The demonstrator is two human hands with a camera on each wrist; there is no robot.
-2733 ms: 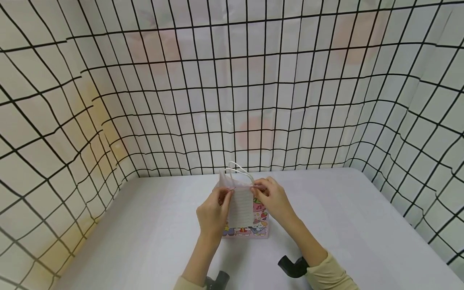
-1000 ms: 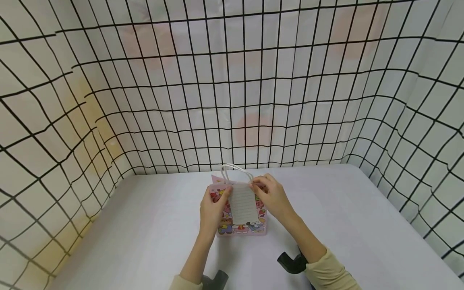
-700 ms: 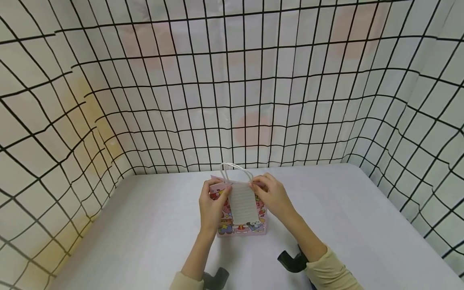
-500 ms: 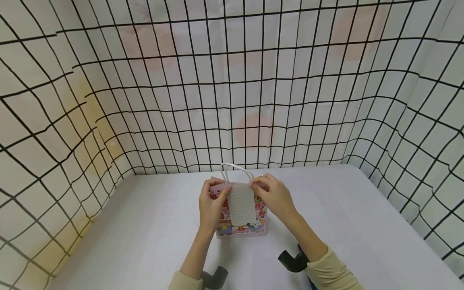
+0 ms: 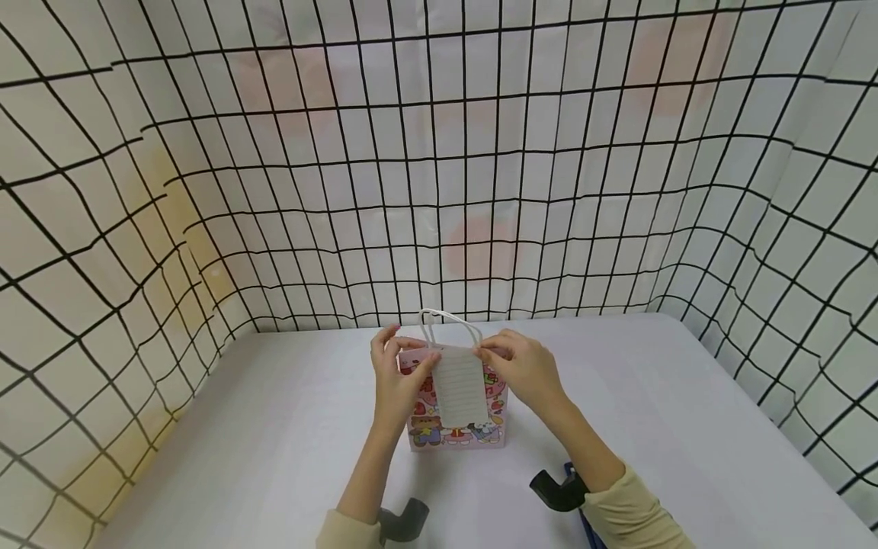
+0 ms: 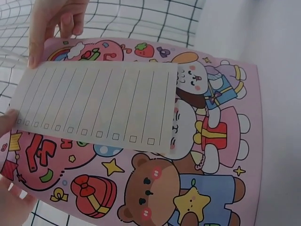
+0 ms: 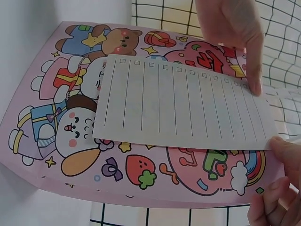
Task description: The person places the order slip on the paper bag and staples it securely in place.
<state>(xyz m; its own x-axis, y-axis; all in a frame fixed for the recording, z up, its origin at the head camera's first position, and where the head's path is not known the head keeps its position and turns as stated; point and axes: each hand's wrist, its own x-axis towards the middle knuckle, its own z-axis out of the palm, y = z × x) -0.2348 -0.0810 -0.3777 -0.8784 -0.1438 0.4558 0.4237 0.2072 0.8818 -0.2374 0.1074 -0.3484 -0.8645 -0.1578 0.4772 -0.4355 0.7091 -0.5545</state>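
Note:
A pink paper gift bag [image 5: 425, 436] printed with cartoon animals stands at the middle of the table, its white cord handles [image 5: 435, 310] looping above the rim. Flat against its front lies a lined checklist sheet [image 5: 459, 389], its top edge at the bag's rim. My left hand [image 5: 396, 385] presses its thumb on the sheet's upper left corner, with a finger behind the bag's rim and another raised. At the upper right corner, my right hand [image 5: 524, 370] pinches sheet and rim; its thumb [image 7: 277, 142] shows on the corner in the right wrist view.
Dark curved wrist mounts sit by the left forearm [image 5: 405, 521] and right forearm [image 5: 559, 492]. A blue strip [image 5: 591, 530] shows beside the right sleeve. The white table [image 5: 274, 457] meets a wall with a black grid [image 5: 473, 175] behind and at both sides.
The bag's front has come flatter and more into view on the left. My left hand has moved from a tight pinch to spread fingers, one now lifted. The right hand keeps its place.

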